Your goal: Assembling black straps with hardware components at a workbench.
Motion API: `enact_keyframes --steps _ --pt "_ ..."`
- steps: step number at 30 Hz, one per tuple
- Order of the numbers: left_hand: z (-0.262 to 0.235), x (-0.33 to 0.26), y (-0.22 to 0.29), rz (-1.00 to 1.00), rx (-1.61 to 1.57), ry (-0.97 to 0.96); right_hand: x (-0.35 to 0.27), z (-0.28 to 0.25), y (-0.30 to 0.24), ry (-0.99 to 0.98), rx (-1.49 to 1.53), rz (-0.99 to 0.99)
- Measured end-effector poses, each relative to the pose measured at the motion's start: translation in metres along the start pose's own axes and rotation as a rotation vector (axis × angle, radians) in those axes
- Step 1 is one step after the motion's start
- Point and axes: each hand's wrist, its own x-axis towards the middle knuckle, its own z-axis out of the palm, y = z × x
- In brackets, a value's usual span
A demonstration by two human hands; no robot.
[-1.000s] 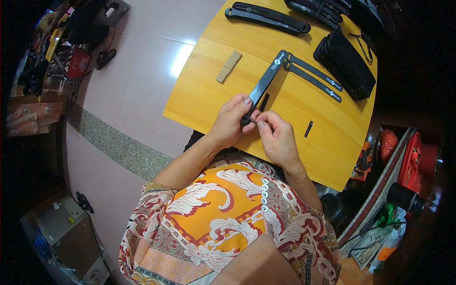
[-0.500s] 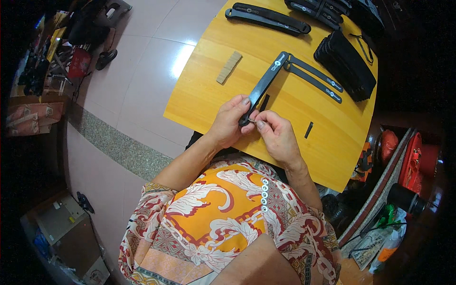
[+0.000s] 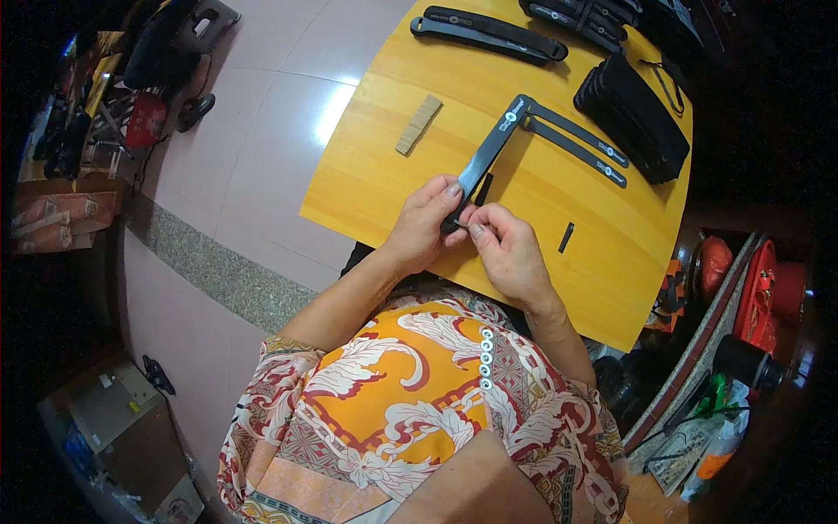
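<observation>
My left hand (image 3: 421,225) is closed around the near end of a flat black strap (image 3: 491,154) with a white printed mark, its thumb lying on top. The strap slants up to the far right. At its near end my right hand (image 3: 508,253) pinches something thin and small between thumb and forefinger; I cannot make out what it is. Two more black straps (image 3: 576,144) lie side by side on the yellow table (image 3: 367,175), meeting the far end of the held strap. Beside my fingers lies a short black strip (image 3: 484,189), partly hidden by them.
A ridged tan strip (image 3: 419,125) lies left of the straps, and a small black piece (image 3: 566,237) right of my hand. Toward the back are a pair of black straps (image 3: 489,35), strapped bundles (image 3: 587,16) and a black stack (image 3: 633,118). A red container (image 3: 755,297) stands beyond the table's right edge.
Both hands stay at the strap's near end with barely any movement. My right fingertips have shifted very slightly; the view has tilted a little.
</observation>
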Motion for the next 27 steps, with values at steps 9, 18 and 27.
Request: enact_keyframes --steps 9,18,27 --pt "-0.002 0.001 0.0 -0.035 -0.129 -0.002 -0.002 -0.003 -0.011 -0.018 0.011 0.004" --pt "-0.003 0.001 -0.001 -0.023 -0.121 -0.013 0.001 0.0 0.003 -0.036 0.176 0.049" --pt "-0.002 0.0 -0.004 0.01 0.068 0.014 -0.001 -0.001 0.0 -0.078 0.126 0.094"
